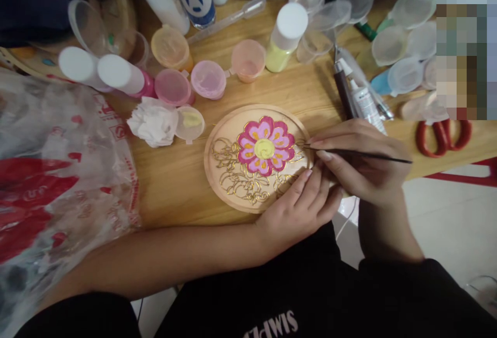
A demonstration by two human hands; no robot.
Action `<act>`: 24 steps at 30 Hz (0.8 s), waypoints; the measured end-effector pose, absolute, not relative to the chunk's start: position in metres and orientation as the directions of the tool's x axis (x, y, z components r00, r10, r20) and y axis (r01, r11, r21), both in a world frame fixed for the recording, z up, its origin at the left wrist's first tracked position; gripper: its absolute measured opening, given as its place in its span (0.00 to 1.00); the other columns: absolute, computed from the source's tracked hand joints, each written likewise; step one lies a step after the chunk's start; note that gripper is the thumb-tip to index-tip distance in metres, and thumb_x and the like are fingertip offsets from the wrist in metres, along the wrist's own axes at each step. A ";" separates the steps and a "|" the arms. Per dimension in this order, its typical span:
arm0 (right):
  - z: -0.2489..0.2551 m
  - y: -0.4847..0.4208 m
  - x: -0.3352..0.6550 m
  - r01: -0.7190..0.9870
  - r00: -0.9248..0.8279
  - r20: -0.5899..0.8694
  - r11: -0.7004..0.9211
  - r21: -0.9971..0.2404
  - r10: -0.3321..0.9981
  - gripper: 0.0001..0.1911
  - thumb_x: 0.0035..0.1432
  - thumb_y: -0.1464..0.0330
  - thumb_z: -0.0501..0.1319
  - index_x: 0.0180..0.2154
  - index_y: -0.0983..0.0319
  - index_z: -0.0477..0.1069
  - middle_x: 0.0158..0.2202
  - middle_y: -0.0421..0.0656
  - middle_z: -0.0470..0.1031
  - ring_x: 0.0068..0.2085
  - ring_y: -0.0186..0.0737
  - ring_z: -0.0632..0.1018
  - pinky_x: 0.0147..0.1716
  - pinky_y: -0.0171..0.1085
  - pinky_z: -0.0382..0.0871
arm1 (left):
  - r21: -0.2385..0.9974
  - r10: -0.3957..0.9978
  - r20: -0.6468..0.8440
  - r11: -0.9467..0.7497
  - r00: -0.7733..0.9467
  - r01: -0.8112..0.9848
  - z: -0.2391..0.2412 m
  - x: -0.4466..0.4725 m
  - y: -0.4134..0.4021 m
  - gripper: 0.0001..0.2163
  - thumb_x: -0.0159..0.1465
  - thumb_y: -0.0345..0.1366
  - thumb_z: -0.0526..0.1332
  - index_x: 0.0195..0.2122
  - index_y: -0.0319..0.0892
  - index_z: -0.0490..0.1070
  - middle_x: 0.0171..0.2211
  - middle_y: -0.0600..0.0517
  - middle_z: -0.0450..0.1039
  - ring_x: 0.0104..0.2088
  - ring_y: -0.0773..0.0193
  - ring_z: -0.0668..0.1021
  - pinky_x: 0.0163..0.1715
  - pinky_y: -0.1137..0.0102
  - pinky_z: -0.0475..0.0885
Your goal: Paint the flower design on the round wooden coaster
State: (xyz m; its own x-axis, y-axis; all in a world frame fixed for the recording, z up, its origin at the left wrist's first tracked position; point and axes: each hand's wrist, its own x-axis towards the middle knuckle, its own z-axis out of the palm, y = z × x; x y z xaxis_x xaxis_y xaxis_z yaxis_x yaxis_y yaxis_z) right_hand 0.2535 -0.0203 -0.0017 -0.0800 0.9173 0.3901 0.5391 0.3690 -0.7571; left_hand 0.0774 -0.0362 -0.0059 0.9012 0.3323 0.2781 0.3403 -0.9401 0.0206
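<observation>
A round wooden disc (223, 141) lies on the table, painted with a pink flower (266, 145) with a yellow centre and gold wire scrollwork around it. My right hand (359, 159) pinches a thin dark brush (373, 156), its tip at the disc's right edge beside the flower. My left hand (301, 206) rests at the disc's lower right rim, fingers curled against it and touching my right hand.
Small lidded paint pots (209, 79) in pink and orange, white-capped bottles (285, 38), a crumpled tissue (153, 122), empty clear cups (404, 43), tubes (363, 101) and red scissors (442, 136) crowd the wooden table (174, 188). A printed plastic bag (58, 172) lies on the left.
</observation>
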 end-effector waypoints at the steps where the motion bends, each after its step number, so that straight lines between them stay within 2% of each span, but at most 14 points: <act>1: -0.002 -0.020 0.254 0.537 -0.081 0.387 0.367 -0.759 0.919 0.17 0.52 0.78 0.64 0.43 0.56 0.77 0.37 0.41 0.82 0.38 0.42 0.81 0.39 0.43 0.75 | 0.018 0.331 0.278 -0.940 0.902 0.340 -0.006 0.077 -0.036 0.16 0.71 0.36 0.52 0.57 0.38 0.68 0.55 0.46 0.75 0.56 0.58 0.76 0.59 0.64 0.67; 24: 0.000 -0.020 0.253 0.557 -0.118 0.362 0.363 -0.747 0.925 0.13 0.55 0.76 0.63 0.41 0.55 0.76 0.36 0.41 0.82 0.38 0.42 0.81 0.38 0.44 0.76 | -0.008 0.314 0.249 -0.945 0.916 0.326 -0.007 0.077 -0.038 0.18 0.71 0.37 0.52 0.59 0.36 0.65 0.57 0.43 0.73 0.57 0.58 0.75 0.62 0.62 0.65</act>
State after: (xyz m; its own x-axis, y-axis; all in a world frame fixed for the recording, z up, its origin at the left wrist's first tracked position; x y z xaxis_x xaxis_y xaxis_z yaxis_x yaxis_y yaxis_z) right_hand 0.2532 -0.0200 -0.0003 -0.1178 0.9248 0.3617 0.5566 0.3631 -0.7472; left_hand 0.0766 -0.0376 -0.0071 0.9163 0.3140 0.2487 0.3260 -0.9453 -0.0077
